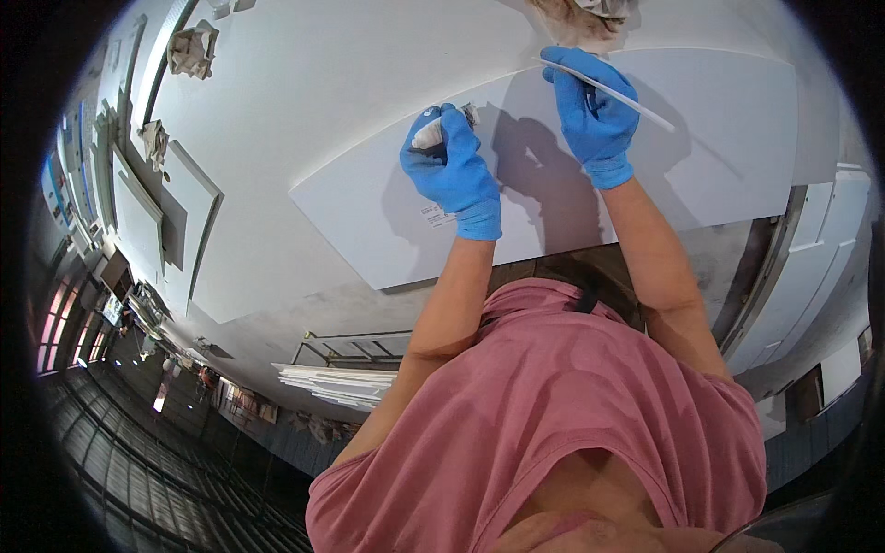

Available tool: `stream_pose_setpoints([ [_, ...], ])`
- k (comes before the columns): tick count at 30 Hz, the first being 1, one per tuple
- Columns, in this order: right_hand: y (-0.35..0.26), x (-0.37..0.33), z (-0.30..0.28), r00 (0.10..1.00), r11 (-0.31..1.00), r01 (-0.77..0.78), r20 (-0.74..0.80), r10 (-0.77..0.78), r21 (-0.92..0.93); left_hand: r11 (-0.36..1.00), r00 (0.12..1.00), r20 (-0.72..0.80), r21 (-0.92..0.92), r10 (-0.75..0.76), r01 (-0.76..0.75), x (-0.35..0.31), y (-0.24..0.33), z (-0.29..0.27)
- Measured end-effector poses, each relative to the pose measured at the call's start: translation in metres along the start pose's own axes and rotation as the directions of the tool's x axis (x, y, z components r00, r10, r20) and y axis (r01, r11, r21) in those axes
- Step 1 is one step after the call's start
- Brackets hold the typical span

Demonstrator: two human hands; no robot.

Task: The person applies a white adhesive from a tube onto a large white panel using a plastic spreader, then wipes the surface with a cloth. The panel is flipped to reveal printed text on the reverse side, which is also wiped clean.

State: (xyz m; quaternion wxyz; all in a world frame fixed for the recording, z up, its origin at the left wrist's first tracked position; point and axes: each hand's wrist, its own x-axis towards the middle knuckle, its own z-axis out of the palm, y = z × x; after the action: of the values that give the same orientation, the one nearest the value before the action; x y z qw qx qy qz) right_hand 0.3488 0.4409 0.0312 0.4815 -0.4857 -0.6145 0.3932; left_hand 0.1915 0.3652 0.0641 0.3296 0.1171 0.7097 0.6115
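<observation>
Left hand, blue glove: fingers curled in, grasping a small white wad that shows between thumb and fingers; material unclear. Small dark-patterned patch just beyond the knuckles, too small to make out.

Right hand, blue glove: fingers bent, thumb side closed in on a thin white stick, gripped much like a pen. Stick slants across the hand, one end past the fingertips at upper left, the other sticking out lower right.

Both hands over a large white panel, right one by its far edge; cannot tell whether either touches it. Printed label on the panel, below the left hand.

Past the right fingertips, a brown-stained crumpled heap. Far left, two crumpled beige pieces, well apart from the hands; white boards nearby.
</observation>
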Motion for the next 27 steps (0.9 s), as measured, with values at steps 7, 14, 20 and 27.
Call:
stream_pose_setpoints([
  [7, 0.005, 0.0, 0.007, 0.999, 0.992, 0.025, -0.04, -0.02, 0.126, 1.0, 0.997, -0.078, -0.017, -0.008, 0.006, -0.008, -0.001, 0.005],
  [14, 0.006, 0.0, 0.002, 0.999, 0.998, 0.036, -0.004, -0.035, 0.046, 0.994, 0.982, -0.16, 0.032, 0.105, -0.101, -0.01, 0.004, 0.01],
  [20, 0.004, 0.0, 0.002, 0.999, 0.998, 0.016, -0.036, -0.014, 0.053, 0.996, 0.994, -0.064, 0.026, 0.086, -0.084, -0.003, 0.01, -0.004],
  [27, 0.003, -0.002, 0.005, 0.998, 0.998, 0.056, 0.01, -0.056, 0.02, 0.993, 0.991, -0.08, -0.019, 0.112, -0.114, -0.009, -0.006, 0.005],
])
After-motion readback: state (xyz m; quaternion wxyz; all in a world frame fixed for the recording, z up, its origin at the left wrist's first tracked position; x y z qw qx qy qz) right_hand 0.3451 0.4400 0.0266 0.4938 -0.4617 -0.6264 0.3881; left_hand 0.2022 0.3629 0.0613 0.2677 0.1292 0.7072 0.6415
